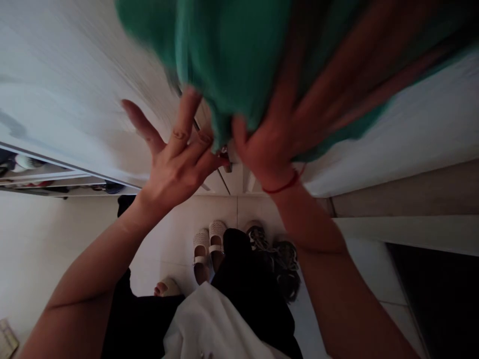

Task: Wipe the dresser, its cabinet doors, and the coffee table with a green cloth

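A green cloth [239,55], blurred by motion, hangs across the top of the view in front of a pale cabinet. My left hand [174,172] is at the cloth's lower left corner. Its thumb and forefinger come together there, apparently pinching the edge, while the other fingers stick out apart. On the right, my right hand [271,144] grips the cloth with its thumb at the lower edge. Its long fingers are smeared over the fabric, and a red cord bracelet [281,187] circles the wrist. Between the hands, a small metal knob or latch [226,164] shows on the cabinet.
Pale cabinet doors [245,182] meet at a dark seam. At left, an open shelf [67,177] holds shoes. Beige shoes [209,244] and dark patterned shoes [286,269] stand on the tiled floor [164,219] by my legs. A dark panel [441,294] is at lower right.
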Available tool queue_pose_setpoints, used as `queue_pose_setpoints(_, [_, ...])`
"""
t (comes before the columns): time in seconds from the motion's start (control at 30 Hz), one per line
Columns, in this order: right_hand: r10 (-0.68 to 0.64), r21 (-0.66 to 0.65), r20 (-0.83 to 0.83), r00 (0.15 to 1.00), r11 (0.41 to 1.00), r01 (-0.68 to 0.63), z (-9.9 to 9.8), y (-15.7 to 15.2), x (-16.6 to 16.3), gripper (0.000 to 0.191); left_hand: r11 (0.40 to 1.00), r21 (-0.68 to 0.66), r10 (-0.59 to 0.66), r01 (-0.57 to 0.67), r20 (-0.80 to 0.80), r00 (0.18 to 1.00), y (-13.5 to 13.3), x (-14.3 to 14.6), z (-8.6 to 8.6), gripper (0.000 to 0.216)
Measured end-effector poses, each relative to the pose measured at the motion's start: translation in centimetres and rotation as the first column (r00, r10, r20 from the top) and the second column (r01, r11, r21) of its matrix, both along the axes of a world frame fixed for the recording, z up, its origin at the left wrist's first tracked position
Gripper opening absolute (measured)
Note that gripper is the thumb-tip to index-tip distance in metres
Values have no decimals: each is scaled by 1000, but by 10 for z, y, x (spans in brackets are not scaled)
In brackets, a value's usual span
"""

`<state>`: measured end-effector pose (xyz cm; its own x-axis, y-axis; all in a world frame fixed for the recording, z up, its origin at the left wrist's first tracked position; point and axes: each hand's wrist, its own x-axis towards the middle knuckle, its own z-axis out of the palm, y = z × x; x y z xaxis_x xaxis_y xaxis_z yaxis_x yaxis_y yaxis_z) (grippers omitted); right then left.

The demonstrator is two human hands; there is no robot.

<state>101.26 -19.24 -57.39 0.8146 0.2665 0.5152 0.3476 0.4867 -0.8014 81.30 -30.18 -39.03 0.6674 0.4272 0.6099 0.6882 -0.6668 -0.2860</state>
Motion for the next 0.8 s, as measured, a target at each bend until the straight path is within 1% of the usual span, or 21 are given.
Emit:
queue_pose_setpoints(0.03, [67,-99,194,979,994,-48,-6,-11,-7,70,1000,5,-12,12,-40,999,-3,-5,-1,34])
queue_pose_setpoints(0.07, [167,-222,378,911,971,-86,-17,-23,-9,66,1000,3,-14,14,-89,996,-6,-10,-3,38])
queue_pose_setpoints(0.13, [426,-485,594,682,866,-119,-50,-50,8,51,1000,-31,0,-5,-148,989,-18,-22,-10,47])
queue_pose_setpoints(0.2, [671,-700,627,396,708,-90,-88,-72,39,44,995,-97,-32,16,-160,987,-36,-38,-20,53])
queue_pose_setpoints(0.23, [747,-764,609,266,643,-55,-104,-79,54,42,988,-148,-65,39,-174,983,-47,-48,-26,56])
queue_pose_setpoints(0.27, [785,-794,597,167,608,-18,-118,-84,66,42,976,-215,-81,37,-201,976,-61,-59,-34,59])
queue_pose_setpoints(0.3, [794,-798,600,101,602,14,-127,-85,72,41,956,-292,-71,0,-232,970,-78,-72,-43,61])
queue_pose_setpoints(0.33, [783,-785,619,58,618,38,-133,-83,71,40,923,-377,-32,-76,-272,962,-98,-86,-54,62])
queue_pose_setpoints(0.37, [761,-760,649,20,647,59,-135,-79,61,40,868,-464,24,-179,-321,947,-121,-103,-66,61])
queue_pose_setpoints(0.4, [732,-727,681,-38,681,83,-134,-72,42,41,787,-541,89,-298,-377,922,-146,-120,-79,58])
queue_pose_setpoints(0.43, [692,-684,713,-116,722,102,-131,-64,16,43,685,-597,159,-418,-438,885,-174,-137,-93,55])
queue_pose_setpoints(0.5, [558,-556,768,-314,825,106,-121,-46,-54,50,420,-656,265,-627,-572,776,-230,-167,-120,55])
queue_pose_setpoints(0.53, [450,-454,784,-427,885,98,-116,-39,-93,54,290,-671,295,-683,-616,730,-255,-177,-130,56])
queue_pose_setpoints(0.57, [292,-296,777,-558,951,85,-112,-32,-132,59,184,-696,304,-693,-631,714,-276,-184,-137,56])
queue_pose_setpoints(0.6, [107,-97,721,-684,994,53,-108,-28,-168,63,116,-731,311,-672,-616,724,-291,-186,-141,57])
queue_pose_setpoints(0.63, [-91,138,592,-800,990,-11,-105,-25,-198,66,92,-776,316,-624,-572,757,-300,-185,-142,58])
queue_pose_setpoints(0.67, [-274,383,364,-890,915,-126,-105,-24,-219,66,110,-818,323,-564,-508,799,-304,-181,-140,59])
queue_pose_setpoints(0.7, [-395,593,46,-917,750,-293,-105,-24,-231,63,156,-846,334,-510,-441,833,-303,-175,-137,59])
queue_pose_setpoints(0.73, [-406,711,-314,-858,498,-496,-108,-25,-231,57,216,-855,347,-472,-385,855,-298,-169,-133,58])
queue_pose_setpoints(0.77, [-259,702,-642,-721,180,-689,-111,-27,-222,47,277,-848,363,-452,-343,866,-291,-163,-131,58])
queue_pose_setpoints(0.8, [32,533,-840,-542,-142,-834,-116,-29,-202,36,326,-833,379,-447,-318,869,-284,-158,-129,56])
